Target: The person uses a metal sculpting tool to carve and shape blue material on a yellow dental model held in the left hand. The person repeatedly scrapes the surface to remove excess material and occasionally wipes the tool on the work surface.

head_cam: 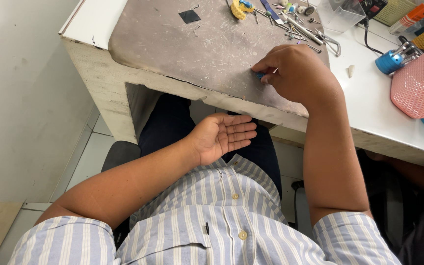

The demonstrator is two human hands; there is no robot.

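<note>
My left hand (224,135) lies palm up and open just below the table's front edge, over my lap, holding nothing. My right hand (293,71) rests on the scratched grey work mat (172,44), with its fingertips pinched on a small blue piece (259,75) near the mat's front edge. Most of that piece is hidden by my fingers.
Metal hand tools (303,29) and a yellow and blue dental model (241,8) lie at the mat's far side. A pink basket (418,86), a blue holder (391,60), a clear box (339,14) and a black cable (369,39) stand on the white table (369,103) to the right.
</note>
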